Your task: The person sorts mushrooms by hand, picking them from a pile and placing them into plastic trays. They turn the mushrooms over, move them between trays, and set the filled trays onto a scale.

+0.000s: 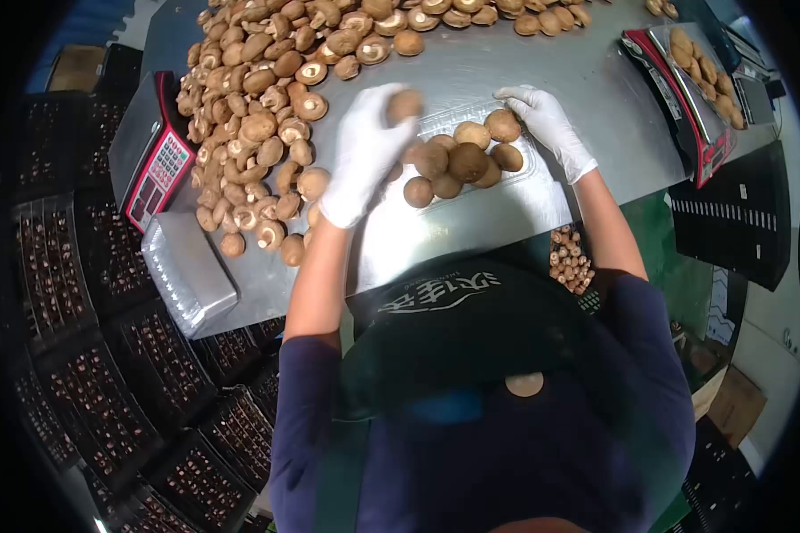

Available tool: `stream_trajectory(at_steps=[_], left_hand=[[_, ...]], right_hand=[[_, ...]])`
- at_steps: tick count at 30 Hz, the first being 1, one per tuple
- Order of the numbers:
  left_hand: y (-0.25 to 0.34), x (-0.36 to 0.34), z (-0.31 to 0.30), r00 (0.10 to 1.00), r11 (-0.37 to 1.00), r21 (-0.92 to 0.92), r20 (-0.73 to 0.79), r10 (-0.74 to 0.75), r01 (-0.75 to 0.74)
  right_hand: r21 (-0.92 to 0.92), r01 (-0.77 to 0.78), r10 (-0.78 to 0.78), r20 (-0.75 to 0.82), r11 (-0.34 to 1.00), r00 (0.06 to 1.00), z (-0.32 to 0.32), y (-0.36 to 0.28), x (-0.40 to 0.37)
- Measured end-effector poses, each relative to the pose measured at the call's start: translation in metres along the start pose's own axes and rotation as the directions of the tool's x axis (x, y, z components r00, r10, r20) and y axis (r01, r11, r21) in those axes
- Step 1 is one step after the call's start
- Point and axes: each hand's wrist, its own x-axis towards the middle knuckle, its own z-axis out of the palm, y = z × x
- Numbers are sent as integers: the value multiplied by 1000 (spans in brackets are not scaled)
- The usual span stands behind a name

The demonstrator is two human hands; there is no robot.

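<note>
My left hand [369,147], in a white glove, is closed around a brown mushroom [405,106] above the left side of a clear plastic tray [460,114]. Several round brown mushroom caps [468,162] lie in that tray, in a cluster with their tops mostly up. On the tray's far right side is my gloved right hand [547,123], fingers stretched out along the rim beside the mushroom [503,125] in the corner. Part of the tray's left side is hidden behind my left hand.
A large mushroom pile [258,124] covers the metal table's [587,80] left and back. At left stand a red scale [160,169] and stacked clear trays [187,271]; at right, another scale [667,98] bears a filled pack [707,75]. Black crates [98,382] stand below left.
</note>
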Motion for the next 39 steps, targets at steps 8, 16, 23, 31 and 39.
stream_trajectory(at_steps=[8, 16, 23, 31, 39], left_hand=[[-9, 18, 19, 909, 969, -227, 417, 4, 100], [-15, 12, 35, 947, 996, -86, 322, 18, 10], [12, 30, 72, 903, 987, -58, 400, 158, -148], [51, 76, 180, 804, 901, -319, 428, 412, -292], [82, 73, 188, 845, 886, -198, 272, 461, -419]], right_hand=[[-14, 42, -44, -184, 999, 982, -7, 4, -20], [-40, -79, 72, -149, 996, 986, 5, 9, -10], [12, -207, 203, -260, 978, 944, -27, 39, -26], [-25, -234, 171, -609, 972, 775, -132, 111, -76], [125, -210, 226, -783, 970, 579, -182, 163, -116]])
